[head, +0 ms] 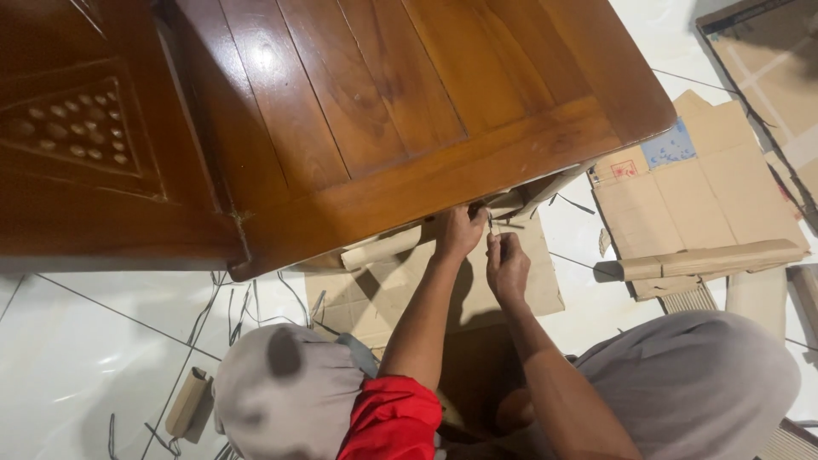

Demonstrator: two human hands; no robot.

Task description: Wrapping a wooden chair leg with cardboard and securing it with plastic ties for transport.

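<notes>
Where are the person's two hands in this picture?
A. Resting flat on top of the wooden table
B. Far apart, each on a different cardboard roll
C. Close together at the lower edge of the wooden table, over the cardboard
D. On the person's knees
C: the left hand and the right hand are close together just below the edge of the wooden table, above the flat cardboard lying on the floor.

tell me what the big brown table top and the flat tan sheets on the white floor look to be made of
The brown table top looks like solid wood planks with a glossy varnish: visible grain, plank seams and a bright glare spot. The flat tan sheets look like matte corrugated cardboard, with fold creases. The white floor seems to be glazed tile, with thin joint lines and a soft sheen.
</notes>
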